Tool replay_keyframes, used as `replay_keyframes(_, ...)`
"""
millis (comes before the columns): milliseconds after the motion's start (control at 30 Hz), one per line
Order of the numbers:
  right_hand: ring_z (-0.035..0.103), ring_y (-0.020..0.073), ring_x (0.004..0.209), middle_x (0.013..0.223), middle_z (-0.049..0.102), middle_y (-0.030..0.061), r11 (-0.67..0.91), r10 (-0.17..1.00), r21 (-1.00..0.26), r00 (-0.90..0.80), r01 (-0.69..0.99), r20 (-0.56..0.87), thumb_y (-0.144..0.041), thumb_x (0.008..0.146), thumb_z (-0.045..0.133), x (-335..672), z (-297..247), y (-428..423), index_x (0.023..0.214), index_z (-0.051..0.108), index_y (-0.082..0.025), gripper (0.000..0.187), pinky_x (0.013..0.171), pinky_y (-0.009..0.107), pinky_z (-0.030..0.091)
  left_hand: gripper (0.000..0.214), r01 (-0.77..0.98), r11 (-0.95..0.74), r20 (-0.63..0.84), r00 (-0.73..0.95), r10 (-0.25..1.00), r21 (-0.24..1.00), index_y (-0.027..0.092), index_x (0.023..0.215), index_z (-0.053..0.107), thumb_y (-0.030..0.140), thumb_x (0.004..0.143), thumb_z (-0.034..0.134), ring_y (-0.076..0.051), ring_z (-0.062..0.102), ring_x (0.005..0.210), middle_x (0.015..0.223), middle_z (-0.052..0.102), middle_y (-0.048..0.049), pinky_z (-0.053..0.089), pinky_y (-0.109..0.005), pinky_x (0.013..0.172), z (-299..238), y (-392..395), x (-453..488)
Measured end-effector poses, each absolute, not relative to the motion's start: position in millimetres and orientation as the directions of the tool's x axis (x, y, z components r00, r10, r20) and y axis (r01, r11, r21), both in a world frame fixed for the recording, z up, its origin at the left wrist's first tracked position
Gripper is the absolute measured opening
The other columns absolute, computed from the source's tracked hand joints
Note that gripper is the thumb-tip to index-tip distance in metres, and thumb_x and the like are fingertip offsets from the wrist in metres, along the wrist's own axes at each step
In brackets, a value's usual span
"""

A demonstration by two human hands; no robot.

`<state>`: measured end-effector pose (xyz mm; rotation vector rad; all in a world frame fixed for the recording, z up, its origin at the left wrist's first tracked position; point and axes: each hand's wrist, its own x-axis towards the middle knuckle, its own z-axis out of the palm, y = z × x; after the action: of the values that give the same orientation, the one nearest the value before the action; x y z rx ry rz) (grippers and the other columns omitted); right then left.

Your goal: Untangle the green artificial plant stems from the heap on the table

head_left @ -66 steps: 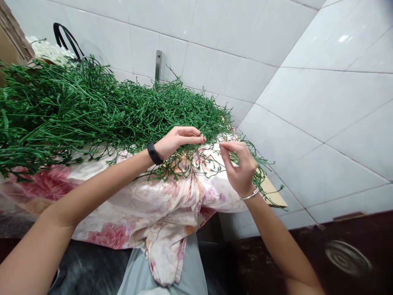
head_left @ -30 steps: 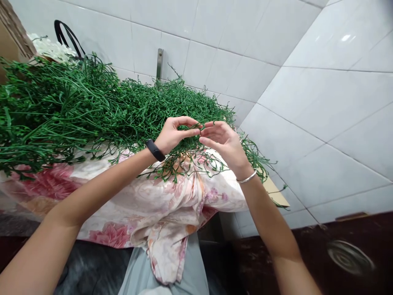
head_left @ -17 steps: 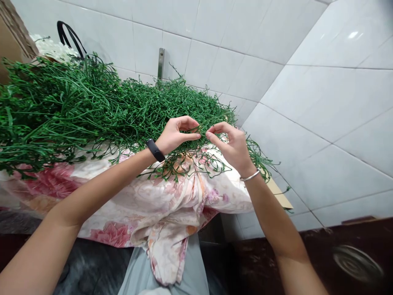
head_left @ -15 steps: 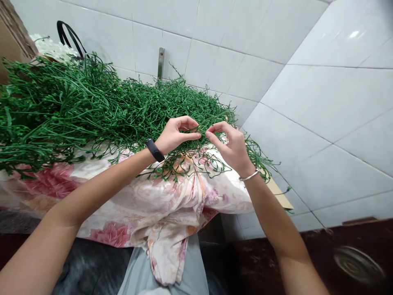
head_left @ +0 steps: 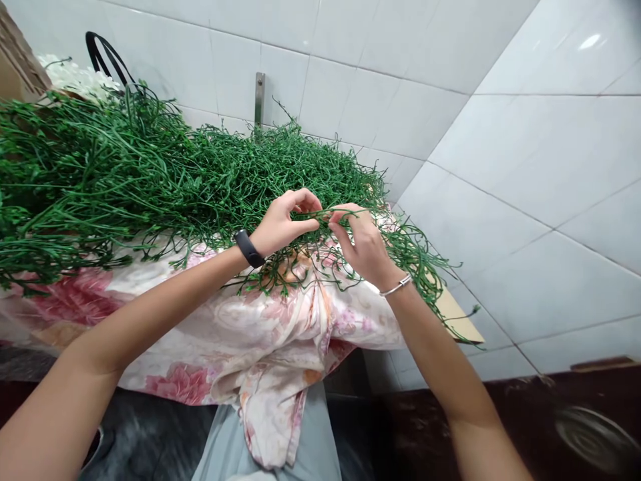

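Tiled indoor corner, either a home or a small workshop, can't tell which; two walls of glossy white rectangular tiles (head_left: 521, 167) meet at right; bulk pile of thin green plastic-looking stems (head_left: 165, 167) and a brown corrugated cardboard piece (head_left: 13, 63) at far left lean workshop; white fabric-like flowers (head_left: 83, 80) beside the cardboard fit that too; draped white cloth with pink blossoms (head_left: 200, 334) looks household.
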<state>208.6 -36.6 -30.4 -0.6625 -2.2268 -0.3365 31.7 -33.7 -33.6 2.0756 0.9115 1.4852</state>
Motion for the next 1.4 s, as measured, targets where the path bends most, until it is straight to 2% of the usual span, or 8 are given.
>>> replay_keyframes(133, 0.053, 0.0158, 0.079, 0.088, 0.057, 0.0066, 0.81, 0.446, -0.098, -0.498, 0.578, 0.744, -0.02, 0.085, 0.04, 209, -38, -38, 0.092, 0.046, -0.018, 0.009, 0.073, 0.032, 0.044, 0.013, 0.247, -0.703, 0.653, 0.259, 0.712, 0.668, 0.016, 0.074, 0.056, 0.014, 0.062, 0.057, -0.013, 0.05, 0.081, 0.078, 0.057, -0.0001, 0.04, -0.029, 0.076, -36, -33, 32)
replay_keyframes(300, 0.055, 0.0152, 0.08, 0.092, 0.058, 0.0063, 0.801, 0.529, -0.287, -0.394, 0.526, 0.752, -0.025, 0.084, 0.044, 209, -43, -40, 0.099, 0.045, -0.021, 0.016, 0.07, 0.031, 0.046, 0.013, 0.135, -0.661, 0.612, 0.279, 0.74, 0.738, 0.016, 0.076, 0.055, 0.015, 0.063, 0.057, -0.012, 0.052, 0.082, 0.081, 0.057, -0.0006, 0.04, -0.028, 0.077, -40, -31, 33)
replay_keyframes(467, 0.054, 0.0128, 0.073, 0.085, 0.059, 0.0037, 0.796, 0.557, -0.342, -0.381, 0.5, 0.738, -0.026, 0.084, 0.044, 209, -44, -41, 0.095, 0.05, -0.02, 0.014, 0.068, 0.028, 0.045, 0.015, 0.035, -0.594, 0.566, 0.266, 0.78, 0.804, 0.015, 0.075, 0.053, 0.015, 0.062, 0.06, -0.009, 0.052, 0.076, 0.079, 0.054, 0.001, 0.039, -0.023, 0.069, -40, -32, 35)
replay_keyframes(633, 0.048, 0.0092, 0.059, 0.079, 0.056, 0.0029, 0.799, 0.522, -0.271, -0.396, 0.537, 0.755, -0.024, 0.086, 0.04, 208, -43, -44, 0.09, 0.053, -0.019, 0.015, 0.059, 0.025, 0.043, 0.017, 0.02, -0.586, 0.562, 0.258, 0.786, 0.81, 0.015, 0.078, 0.052, 0.014, 0.063, 0.06, -0.008, 0.05, 0.074, 0.079, 0.054, 0.0012, 0.039, -0.021, 0.067, -38, -34, 37)
replay_keyframes(833, 0.05, 0.0137, 0.072, 0.078, 0.054, 0.0047, 0.808, 0.34, 0.032, -0.509, 0.589, 0.791, -0.021, 0.084, 0.042, 210, -48, -38, 0.095, 0.056, -0.021, 0.018, 0.065, 0.029, 0.044, 0.017, -0.145, -0.465, 0.487, 0.268, 0.831, 0.874, 0.014, 0.077, 0.052, 0.009, 0.062, 0.059, -0.007, 0.051, 0.067, 0.072, 0.053, 0.0017, 0.041, -0.022, 0.065, -37, -36, 40)
replay_keyframes(967, 0.048, 0.0132, 0.069, 0.078, 0.054, 0.0051, 0.771, 0.289, 0.181, -0.588, 0.611, 0.756, -0.02, 0.085, 0.04, 217, -52, -33, 0.1, 0.058, -0.024, 0.024, 0.061, 0.028, 0.042, 0.019, -0.174, -0.381, 0.416, 0.275, 0.867, 0.908, 0.012, 0.075, 0.053, 0.007, 0.058, 0.06, -0.007, 0.053, 0.061, 0.065, 0.055, 0.0018, 0.042, -0.025, 0.068, -35, -35, 39)
replay_keyframes(1167, 0.048, 0.0121, 0.065, 0.076, 0.055, 0.0057, 0.768, 0.367, 0.164, -0.636, 0.619, 0.679, -0.023, 0.087, 0.037, 221, -52, -35, 0.107, 0.058, -0.023, 0.029, 0.055, 0.026, 0.04, 0.022, -0.158, -0.338, 0.371, 0.284, 0.884, 0.928, 0.013, 0.077, 0.052, 0.007, 0.057, 0.061, -0.007, 0.054, 0.056, 0.058, 0.056, 0.0037, 0.043, -0.026, 0.066, -31, -35, 36)
replay_keyframes(1400, 0.055, 0.0137, 0.067, 0.078, 0.06, 0.006, 0.765, 0.368, 0.067, -0.519, 0.641, 0.771, -0.026, 0.086, 0.041, 213, -52, -39, 0.099, 0.059, -0.02, 0.023, 0.06, 0.027, 0.043, 0.03, -0.07, -0.492, 0.49, 0.285, 0.824, 0.868, 0.015, 0.083, 0.048, 0.006, 0.057, 0.062, -0.006, 0.05, 0.059, 0.066, 0.052, 0.004, 0.04, -0.021, 0.06, -31, -39, 36)
